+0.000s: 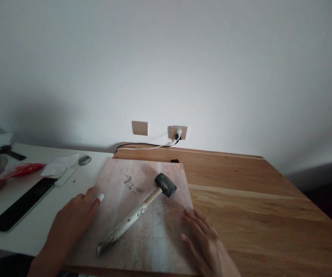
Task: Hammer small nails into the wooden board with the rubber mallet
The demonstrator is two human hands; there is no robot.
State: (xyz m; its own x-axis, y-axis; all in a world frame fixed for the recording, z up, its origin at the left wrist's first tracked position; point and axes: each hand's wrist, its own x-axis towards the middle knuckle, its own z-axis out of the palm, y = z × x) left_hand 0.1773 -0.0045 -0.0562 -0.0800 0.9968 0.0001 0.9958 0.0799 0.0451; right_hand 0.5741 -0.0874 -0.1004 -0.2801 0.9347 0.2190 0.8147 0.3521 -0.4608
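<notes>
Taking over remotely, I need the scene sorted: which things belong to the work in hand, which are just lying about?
In hand: board, with left hand and right hand at its edges; mallet; small metal pieces.
Lying about: black tablet, white tissue, metal ring, red packet, wall cables.

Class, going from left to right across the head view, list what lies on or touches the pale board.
left hand → small metal pieces → mallet head → right hand, all on or touching the pale board.
</notes>
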